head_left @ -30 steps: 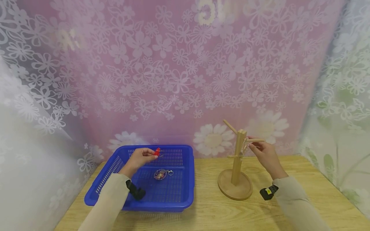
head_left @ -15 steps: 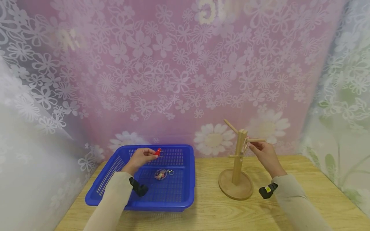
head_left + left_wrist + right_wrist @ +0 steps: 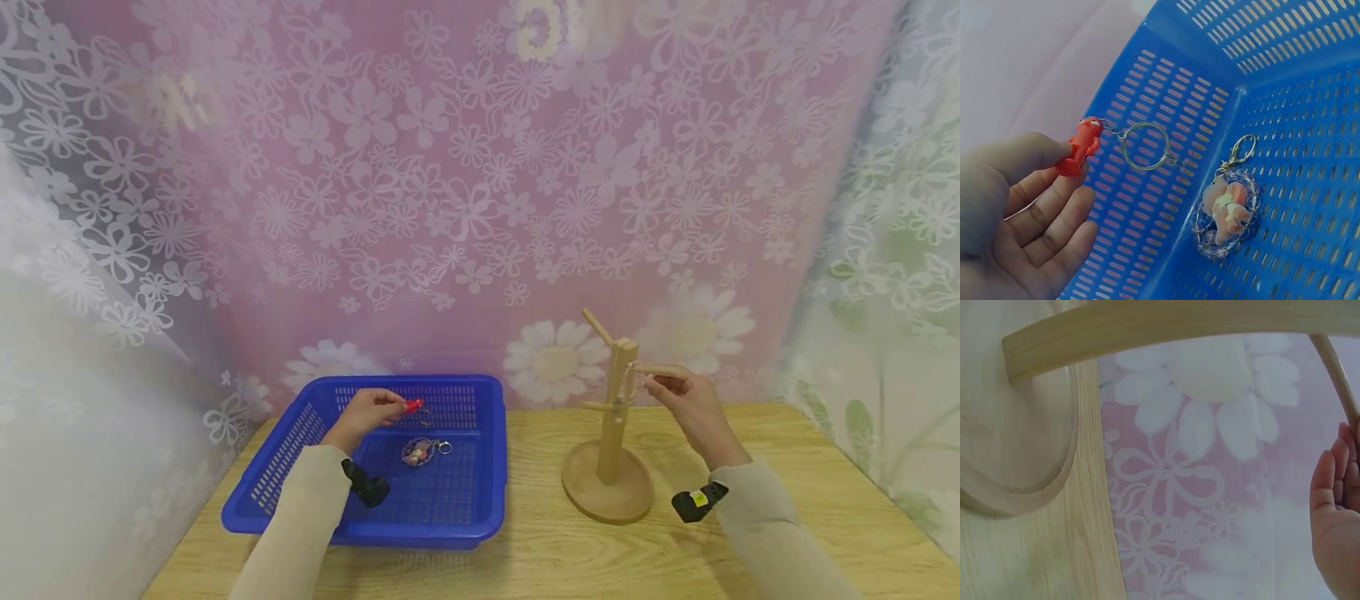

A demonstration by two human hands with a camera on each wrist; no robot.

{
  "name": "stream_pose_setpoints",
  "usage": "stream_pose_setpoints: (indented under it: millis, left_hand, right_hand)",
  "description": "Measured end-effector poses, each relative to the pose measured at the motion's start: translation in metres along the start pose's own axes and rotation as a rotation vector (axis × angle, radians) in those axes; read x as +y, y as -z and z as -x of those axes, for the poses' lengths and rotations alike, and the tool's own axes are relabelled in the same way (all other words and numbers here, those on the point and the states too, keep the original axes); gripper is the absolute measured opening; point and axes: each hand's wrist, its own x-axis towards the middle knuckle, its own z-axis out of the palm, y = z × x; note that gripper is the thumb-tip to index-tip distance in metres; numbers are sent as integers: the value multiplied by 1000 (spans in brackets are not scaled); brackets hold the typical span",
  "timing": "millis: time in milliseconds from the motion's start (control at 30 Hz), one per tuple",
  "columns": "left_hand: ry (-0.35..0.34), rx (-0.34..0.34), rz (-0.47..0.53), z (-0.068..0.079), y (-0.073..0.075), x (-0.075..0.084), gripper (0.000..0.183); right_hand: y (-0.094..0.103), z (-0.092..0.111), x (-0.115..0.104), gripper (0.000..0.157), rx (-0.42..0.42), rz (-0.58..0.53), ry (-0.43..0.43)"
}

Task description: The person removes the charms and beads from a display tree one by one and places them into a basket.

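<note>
My left hand [image 3: 367, 414] pinches a small red figure keychain [image 3: 1083, 145] between thumb and fingertips. Its metal split ring [image 3: 1145, 146] dangles over the basket. Below it lies another keychain [image 3: 1230, 212], a pinkish toy animal ringed with clear beads, with a gold clasp [image 3: 1244, 150]. At a wooden stand [image 3: 613, 417], my right hand [image 3: 693, 412] pinches a pale pink beaded keychain [image 3: 630, 380] at the right peg, close by the post. Fingers [image 3: 1324, 478] overlap that peg [image 3: 1335, 372] in the right wrist view, where thumb and keychain are out of frame.
The blue slotted basket [image 3: 491, 467] stands on the left of the wood-grain table [image 3: 528, 542]. A round base [image 3: 577, 492] carries the stand, which has another peg [image 3: 597, 327] pointing up left and a lower one [image 3: 598, 406]. A flowered curtain [image 3: 465, 208] hangs behind.
The red figure has turned more level and lowered slightly, its ring dangling. The stand has shifted a little left, while my right hand stays at its right peg.
</note>
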Motion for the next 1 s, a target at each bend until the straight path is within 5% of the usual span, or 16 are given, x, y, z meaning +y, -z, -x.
stream_pose_setpoints:
  millis: [400,733,1000]
  left_hand:
    - [-5,-20,15,6,3,0,22]
    - [12,-18,16,9,0,2,21]
    - [41,-7,48,8,0,3,25]
  right_hand:
    - [-13,16,-4,6,20,-212,47]
    - [-26,26,-4,23,112,-212,25]
    - [-31,31,-6,6,134,-272,41]
